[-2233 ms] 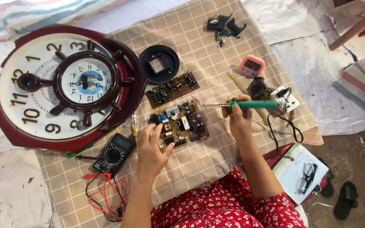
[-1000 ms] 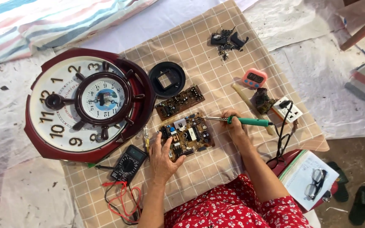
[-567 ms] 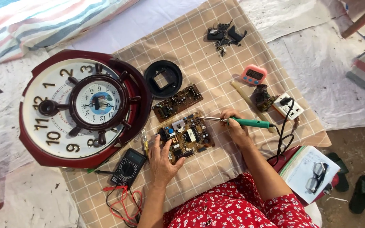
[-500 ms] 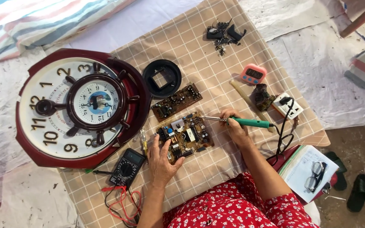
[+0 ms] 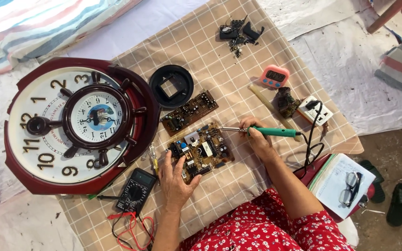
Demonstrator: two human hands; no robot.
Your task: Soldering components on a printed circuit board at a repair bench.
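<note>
A brown circuit board [image 5: 201, 151] lies on a checked beige cloth [image 5: 219, 56]. My left hand [image 5: 175, 176] rests flat on the cloth, with its fingers touching the board's near left edge. My right hand [image 5: 257, 137] grips a green-handled soldering iron [image 5: 275, 132], whose metal tip points left over the board's far right corner. A second, narrower circuit board [image 5: 189, 111] lies just beyond the first.
A large round wall clock [image 5: 77, 123] with a ship-wheel centre lies at the left. A black multimeter [image 5: 135, 190] with red leads sits near me. A black round cover [image 5: 170, 86], pink timer [image 5: 274, 76], white power socket [image 5: 316, 110], black parts [image 5: 238, 32], and a notebook with glasses [image 5: 343, 183] surround the work.
The view has shifted slightly. My right hand has lowered the soldering iron toward the board's far corner; my left hand stays at the board's near edge.
</note>
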